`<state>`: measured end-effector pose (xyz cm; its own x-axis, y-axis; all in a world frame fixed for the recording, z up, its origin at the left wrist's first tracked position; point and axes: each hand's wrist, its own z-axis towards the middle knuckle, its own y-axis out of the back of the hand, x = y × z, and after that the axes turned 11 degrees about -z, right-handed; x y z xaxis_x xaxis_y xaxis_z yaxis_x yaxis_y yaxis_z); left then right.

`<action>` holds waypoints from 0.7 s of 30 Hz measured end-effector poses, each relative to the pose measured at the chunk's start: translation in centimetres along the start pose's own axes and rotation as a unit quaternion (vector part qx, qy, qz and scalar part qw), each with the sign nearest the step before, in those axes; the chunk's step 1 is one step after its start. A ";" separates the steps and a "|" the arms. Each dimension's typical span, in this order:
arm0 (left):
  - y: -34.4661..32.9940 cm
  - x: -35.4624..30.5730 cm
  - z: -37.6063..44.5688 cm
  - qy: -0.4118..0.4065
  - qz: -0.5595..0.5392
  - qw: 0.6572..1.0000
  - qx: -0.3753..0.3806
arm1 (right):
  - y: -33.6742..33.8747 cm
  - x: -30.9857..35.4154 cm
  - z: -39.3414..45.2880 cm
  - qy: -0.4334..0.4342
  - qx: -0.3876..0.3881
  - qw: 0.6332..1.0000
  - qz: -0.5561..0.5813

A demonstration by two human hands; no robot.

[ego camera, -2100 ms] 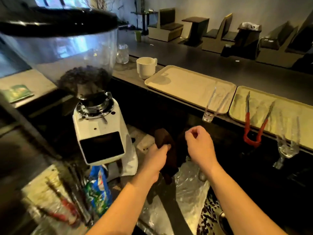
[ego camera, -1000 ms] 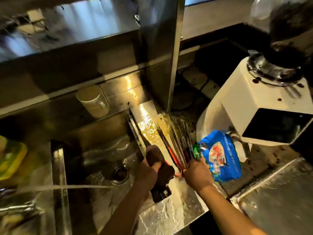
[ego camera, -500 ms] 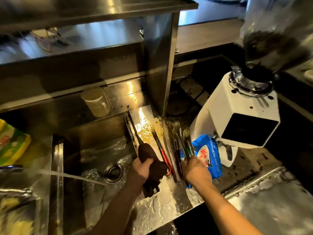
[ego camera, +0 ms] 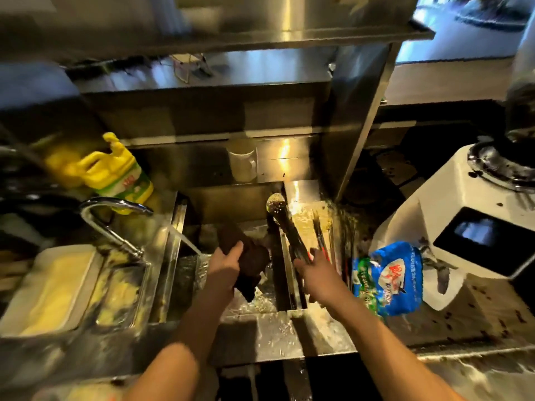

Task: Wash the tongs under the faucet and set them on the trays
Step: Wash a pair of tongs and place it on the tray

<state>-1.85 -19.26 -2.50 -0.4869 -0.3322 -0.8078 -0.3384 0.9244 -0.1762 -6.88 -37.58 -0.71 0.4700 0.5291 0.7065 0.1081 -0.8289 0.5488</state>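
Note:
My right hand (ego camera: 315, 273) is closed on the handle end of a long pair of metal tongs (ego camera: 285, 224) with a round spoon-like tip and a bit of red at the grip. The tongs point away from me along the sink's right rim. My left hand (ego camera: 225, 264) grips a dark brown cloth (ego camera: 252, 256) over the steel sink (ego camera: 185, 273). At the left, the curved faucet (ego camera: 110, 206) is running, and its stream (ego camera: 185, 241) lands in the basin left of my left hand. The trays are out of view.
Several more utensils (ego camera: 327, 241) lie on the wet drainboard right of the sink. A blue bag (ego camera: 388, 279) and a white coffee grinder (ego camera: 477, 227) stand further right. A yellow detergent bottle (ego camera: 115, 172), a mug (ego camera: 243, 160) and a sponge tray (ego camera: 49, 287) surround the basin.
My right hand has taken one pair of tongs from the pile on the drainboard and raised it by the sink's rim. The view has swung left, bringing the faucet into sight.

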 end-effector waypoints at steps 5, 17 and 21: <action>6.7 -3.1 3.1 0.040 -0.039 0.996 -0.063 | -5.6 3.7 0.0 0.010 0.145 0.986 0.080; 13.3 -6.8 12.1 0.052 -0.132 0.989 0.026 | -15.9 10.5 0.8 0.019 0.195 0.980 -0.040; 11.6 -6.5 13.6 0.103 -0.021 0.994 -0.020 | -16.0 11.9 1.7 0.017 0.161 0.984 -0.072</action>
<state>8.30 -3.86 -6.94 -0.6250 -0.4060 -0.6668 -0.3923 0.9018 -0.1814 -1.49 -18.35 -1.81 0.4011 0.6462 0.6493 0.4461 -0.7569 0.4777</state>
